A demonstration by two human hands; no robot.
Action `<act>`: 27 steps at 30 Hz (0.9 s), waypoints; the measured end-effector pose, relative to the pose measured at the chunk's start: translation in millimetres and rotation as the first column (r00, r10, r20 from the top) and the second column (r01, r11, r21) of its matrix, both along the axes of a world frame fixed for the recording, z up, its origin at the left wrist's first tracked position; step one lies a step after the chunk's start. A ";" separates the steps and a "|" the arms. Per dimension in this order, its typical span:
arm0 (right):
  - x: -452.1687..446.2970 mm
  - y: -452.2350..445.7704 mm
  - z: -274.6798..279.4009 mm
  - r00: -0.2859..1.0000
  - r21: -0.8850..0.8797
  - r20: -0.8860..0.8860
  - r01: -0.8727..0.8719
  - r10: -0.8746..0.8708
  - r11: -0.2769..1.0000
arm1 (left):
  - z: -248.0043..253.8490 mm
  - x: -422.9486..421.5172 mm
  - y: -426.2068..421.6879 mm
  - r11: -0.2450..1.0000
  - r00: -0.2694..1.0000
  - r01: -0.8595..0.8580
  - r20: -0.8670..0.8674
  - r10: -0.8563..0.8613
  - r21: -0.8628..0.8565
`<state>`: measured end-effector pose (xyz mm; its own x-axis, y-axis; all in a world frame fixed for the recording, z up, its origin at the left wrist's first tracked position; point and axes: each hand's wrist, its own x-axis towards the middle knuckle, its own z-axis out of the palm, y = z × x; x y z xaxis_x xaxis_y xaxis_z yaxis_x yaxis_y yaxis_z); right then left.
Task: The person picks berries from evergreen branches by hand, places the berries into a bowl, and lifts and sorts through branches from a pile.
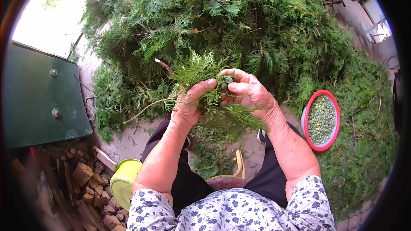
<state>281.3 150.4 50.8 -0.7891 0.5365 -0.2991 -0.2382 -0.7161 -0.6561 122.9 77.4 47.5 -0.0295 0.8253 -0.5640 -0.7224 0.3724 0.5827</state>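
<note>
A green leafy sprig [197, 70] with a thin brown stem is held up in front of me. My left hand [188, 102] is closed on it, thumb pressed against the leaves. Round bluish-green cones [227, 82] sit at the fingertips of my right hand [248, 90], whose thumb and index finger pinch around them. The other fingers of that hand curl beneath, partly hidden by foliage. To the right, a red-rimmed basin [338, 119] holds many small green cones [322, 119].
A large heap of cut branches [214, 21] fills the space ahead and extends right. At left are a dark green panel [38, 98], chopped firewood [87, 184] and a yellow-green bucket [122, 184]. A person's dark clothing shows at the top right.
</note>
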 end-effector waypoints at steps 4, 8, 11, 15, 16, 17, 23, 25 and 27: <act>-0.3 -0.5 -8.9 0.997 -0.013 0.041 0.059 -0.059 0.998 | -4.1 2.0 -2.6 0.991 0.983 -0.010 -0.181 0.034 0.134; 6.1 9.8 -17.0 0.996 0.020 0.028 0.086 -0.086 0.996 | -20.7 -1.6 -6.1 0.937 0.818 0.160 -0.573 0.051 0.311; 11.3 18.2 -17.4 0.957 -0.039 0.036 0.290 -0.289 0.956 | -37.0 -3.4 -1.5 0.936 0.976 -0.216 0.066 0.206 0.278; 17.0 23.6 -5.0 0.933 0.056 -0.054 0.358 -0.355 0.932 | -6.5 -1.3 -2.7 0.870 -0.094 0.474 -0.975 0.203 0.135; 16.4 22.8 0.1 0.932 0.119 -0.052 0.363 -0.359 0.924 | -5.5 -0.5 -3.0 0.869 -0.093 0.475 -0.975 0.203 0.136; 15.9 20.8 3.9 0.931 0.120 -0.050 0.365 -0.362 0.923 | -5.1 0.4 -3.4 0.870 -0.154 0.477 -0.963 0.223 0.125; 7.4 3.6 16.7 0.874 0.645 0.248 0.173 -0.418 0.745 | -8.5 -0.7 -4.2 0.871 -0.325 0.476 -0.896 0.304 0.123; 7.1 5.2 16.0 0.886 0.689 0.285 0.076 -0.365 0.721 | -6.9 0.0 -4.8 0.871 -0.342 0.480 -0.893 0.293 0.102; 7.8 6.5 17.1 0.892 0.726 0.326 -0.023 -0.314 0.688 | -9.5 -0.7 -3.7 0.869 -0.393 0.489 -0.873 0.290 0.068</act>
